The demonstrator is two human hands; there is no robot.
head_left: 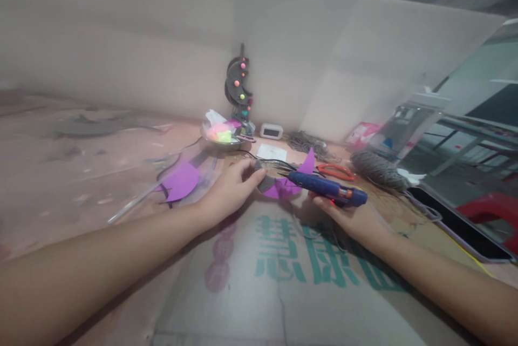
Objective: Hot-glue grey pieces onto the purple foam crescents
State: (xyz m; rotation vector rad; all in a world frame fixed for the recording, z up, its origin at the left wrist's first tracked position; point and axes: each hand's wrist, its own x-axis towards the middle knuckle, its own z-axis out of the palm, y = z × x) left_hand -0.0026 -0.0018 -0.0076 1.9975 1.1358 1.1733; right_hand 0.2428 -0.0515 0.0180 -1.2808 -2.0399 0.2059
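Note:
My left hand (238, 184) pinches a small dark grey piece (265, 181) between thumb and fingers. My right hand (348, 216) is wrapped round a dark blue glue gun (324, 186), whose nozzle points left at the grey piece. Behind the nozzle a purple curved piece (308, 163) shows, partly hidden by the gun; whether it is joined to the grey piece I cannot tell. Another purple piece (183, 180) lies left of my left hand, beside a clear stick (133, 207). Under both hands is a cardboard sheet (251, 303) with green characters.
At the back stand a dark crescent ornament with coloured balls (234, 81), a bowl (224, 145) of bits and a small white clock (271, 131). To the right are red-handled scissors (335, 171), grey yarn (378, 170), a clear container (413, 119) and a phone (461, 224).

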